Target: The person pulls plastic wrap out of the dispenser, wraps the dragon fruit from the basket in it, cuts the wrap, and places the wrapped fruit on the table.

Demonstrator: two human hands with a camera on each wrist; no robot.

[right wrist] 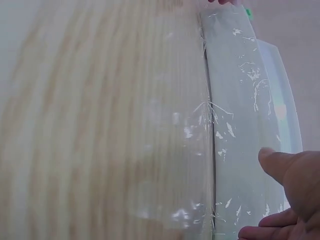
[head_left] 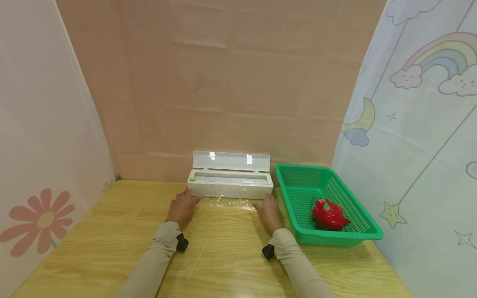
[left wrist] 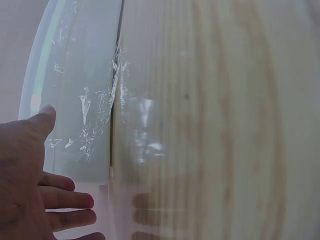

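The cling-film dispenser (head_left: 230,181) sits lid-up against the tabletop's (head_left: 112,248) far edge, likely so film pulls toward the person. A clear film sheet (head_left: 229,203) lies flat before it, left hand (head_left: 181,209) and right hand (head_left: 269,214) resting at its two ends with fingers spread, gripping nothing, seemingly to keep it smooth.

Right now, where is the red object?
In the head view, the red object lies inside the green basket on the right, beside the white dispenser box.
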